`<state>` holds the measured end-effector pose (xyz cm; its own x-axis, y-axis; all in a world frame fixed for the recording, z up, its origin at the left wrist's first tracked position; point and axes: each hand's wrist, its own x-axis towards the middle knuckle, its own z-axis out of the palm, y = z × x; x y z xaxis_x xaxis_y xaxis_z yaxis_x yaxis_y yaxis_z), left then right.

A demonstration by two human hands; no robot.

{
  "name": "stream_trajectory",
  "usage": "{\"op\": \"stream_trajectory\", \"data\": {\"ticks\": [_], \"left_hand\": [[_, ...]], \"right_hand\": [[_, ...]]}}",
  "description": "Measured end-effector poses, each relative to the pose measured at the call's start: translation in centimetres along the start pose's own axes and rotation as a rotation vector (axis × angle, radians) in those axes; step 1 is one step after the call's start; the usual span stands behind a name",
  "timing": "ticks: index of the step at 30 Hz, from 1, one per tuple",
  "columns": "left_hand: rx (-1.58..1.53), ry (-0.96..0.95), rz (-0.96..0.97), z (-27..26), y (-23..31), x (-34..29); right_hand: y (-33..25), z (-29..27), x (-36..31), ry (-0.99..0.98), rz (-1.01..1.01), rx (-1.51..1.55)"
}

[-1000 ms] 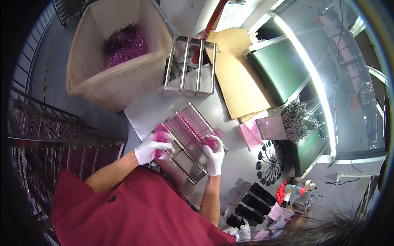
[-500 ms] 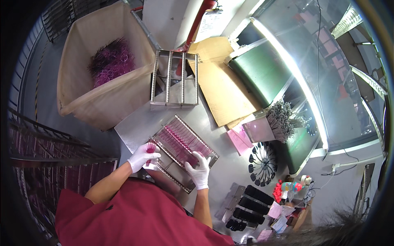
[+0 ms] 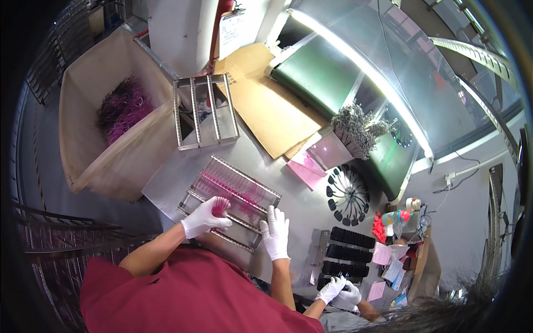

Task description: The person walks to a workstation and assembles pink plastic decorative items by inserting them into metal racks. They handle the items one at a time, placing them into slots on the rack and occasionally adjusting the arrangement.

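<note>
A metal rack (image 3: 212, 161) with several toothed rails lies tilted on the table, and thin pink pieces (image 3: 230, 190) stand in rows along its far part. My left hand (image 3: 201, 220), in a white glove, is closed around a bunch of pink thin-tined pieces (image 3: 220, 207) over the rack's near left part. Their exact kind is too small to make out. Beside the rack's right end is my right hand (image 3: 276, 236), also gloved, its fingers apart and nothing visible in them.
A second metal rack (image 3: 214, 109) stands behind, beside a large beige bin (image 3: 133, 166) of purple and black strands. Cardboard (image 3: 266, 114) and a container of grey pieces (image 3: 328, 152) lie beyond. At lower right, a co-worker's gloved hands (image 3: 335, 291) work by black strips (image 3: 350, 253).
The whole view has shifted. My left hand has moved right over the rack with the pink bunch; my right hand has left the pink rows. A co-worker's hands have come in at lower right.
</note>
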<state>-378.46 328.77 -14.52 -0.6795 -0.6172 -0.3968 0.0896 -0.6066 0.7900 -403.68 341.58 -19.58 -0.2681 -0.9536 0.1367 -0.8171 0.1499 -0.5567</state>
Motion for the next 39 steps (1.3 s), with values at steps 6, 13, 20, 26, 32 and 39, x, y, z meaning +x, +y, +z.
{"op": "stream_trajectory", "data": {"ticks": [6,13,20,26,32,39], "left_hand": [[0.192,-0.254,0.05,4.6,1.6,2.1],[0.225,-0.321,-0.317,9.7,4.8,4.0],[0.313,-0.309,-0.333,9.6,3.1,7.3],[1.481,0.045,0.863,6.5,2.3,7.6],[1.942,-0.52,0.81,2.6,6.8,7.4],[2.017,-0.586,0.917,0.9,5.2,7.5]], "right_hand": [[-9.4,-3.5,-0.9,-0.076,-0.247,0.416],[-5.3,-5.2,-0.6,-0.016,0.164,1.242],[-3.3,-6.4,1.5,-0.16,0.059,1.124],[2.5,-3.6,3.5,0.103,0.267,1.377],[2.5,3.0,4.1,-0.029,0.218,0.934],[-0.2,1.3,3.8,-0.003,-0.011,0.232]]}}
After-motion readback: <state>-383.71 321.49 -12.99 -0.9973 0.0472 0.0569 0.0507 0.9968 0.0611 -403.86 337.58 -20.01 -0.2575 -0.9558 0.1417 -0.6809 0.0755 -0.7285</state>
